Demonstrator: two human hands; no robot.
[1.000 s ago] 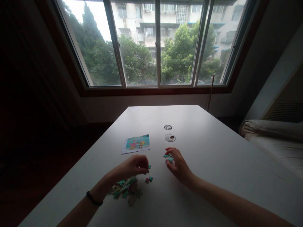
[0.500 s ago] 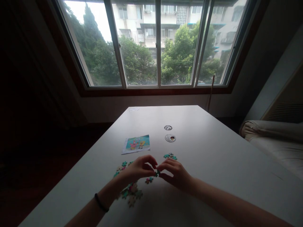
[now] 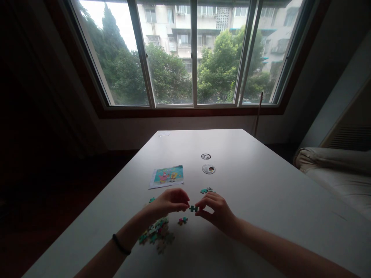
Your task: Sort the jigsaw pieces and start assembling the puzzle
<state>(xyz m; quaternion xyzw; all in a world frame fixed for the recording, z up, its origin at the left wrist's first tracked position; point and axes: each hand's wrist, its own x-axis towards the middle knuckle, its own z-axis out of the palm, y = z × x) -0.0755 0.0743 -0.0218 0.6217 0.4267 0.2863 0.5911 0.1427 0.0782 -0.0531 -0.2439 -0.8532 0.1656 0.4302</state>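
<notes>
A small teal puzzle piece [image 3: 193,209] hangs just above the white table [image 3: 261,193], pinched between both hands. My left hand [image 3: 169,202] grips its left side with closed fingertips; a dark band circles that wrist. My right hand [image 3: 216,211] pinches its right side. Below the left hand lies a heap of loose puzzle pieces [image 3: 156,231]. One separate piece [image 3: 182,221] lies under the held one. A few joined teal pieces [image 3: 206,190] lie just beyond my right hand.
A colourful cartoon reference picture [image 3: 167,176] lies flat further back on the table. Two round cable holes [image 3: 208,168] sit in the tabletop beyond it. A wide window fills the far wall. A pale sofa [image 3: 333,170] stands at the right.
My right hand left the joined pieces and came toward the left hand. Both hands met over the table and now hold one teal piece between them, slightly raised.
</notes>
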